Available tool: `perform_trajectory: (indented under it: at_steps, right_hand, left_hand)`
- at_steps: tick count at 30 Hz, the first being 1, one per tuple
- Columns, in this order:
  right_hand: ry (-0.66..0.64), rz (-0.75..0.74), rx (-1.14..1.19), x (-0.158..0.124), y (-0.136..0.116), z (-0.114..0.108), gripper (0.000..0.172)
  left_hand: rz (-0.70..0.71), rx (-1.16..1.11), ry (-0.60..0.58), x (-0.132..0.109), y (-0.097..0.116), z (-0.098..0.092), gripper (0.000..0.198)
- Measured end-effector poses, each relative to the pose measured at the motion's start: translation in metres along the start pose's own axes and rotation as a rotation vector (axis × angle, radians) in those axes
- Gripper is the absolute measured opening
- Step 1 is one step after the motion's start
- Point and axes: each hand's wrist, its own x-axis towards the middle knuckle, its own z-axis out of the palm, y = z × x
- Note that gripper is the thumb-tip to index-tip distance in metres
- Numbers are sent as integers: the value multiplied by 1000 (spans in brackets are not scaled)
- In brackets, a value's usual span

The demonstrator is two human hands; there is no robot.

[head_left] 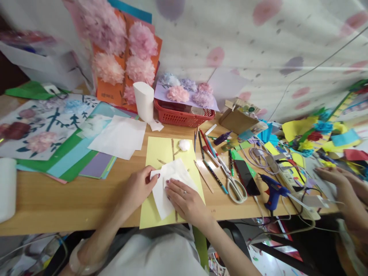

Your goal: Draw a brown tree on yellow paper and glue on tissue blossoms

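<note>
A white paper tissue [164, 203] lies over a yellow sheet of paper [152, 153] on the table. My left hand [143, 183] pinches its upper left corner between thumb and fingers. My right hand [185, 201], with a ring on one finger, rests its fingers flat on the tissue's middle; the thumb is hidden. Brown stem lines run down the yellow sheet, partly covered by the tissue. Near its upper right corner sits a small white tissue puff [184, 145].
Scissors [237, 189], pens, a phone [246, 177] and a blue glue gun [273, 191] lie to the right. Behind stand a tissue roll [144, 101] and a red basket [181, 116]. White sheets [117, 136] lie left. Another person's hands [336, 178] are far right.
</note>
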Motion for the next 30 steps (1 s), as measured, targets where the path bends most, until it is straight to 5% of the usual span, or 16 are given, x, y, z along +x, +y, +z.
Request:
perform_trajectory:
  at_steps: [4,11,16,23,30]
  right_hand:
    - [5,135,-28,-1,-13,3,34]
    - [-19,94,82,-2,-13,-4,39]
    - [18,69,248,-8,-9,-8,46]
    - [46,177,439,-16,-4,-10,41]
    - [140,317,556,-17,-4,-11,26]
  left_hand:
    - [237,18,262,-11,9,11,17]
    - [449,122,372,-16,18,39,15]
    - [456,181,346,-18,21,54,19]
    - [323,133,144,-27,24,39,33]
    - [595,184,131,-28,-1,42,31]
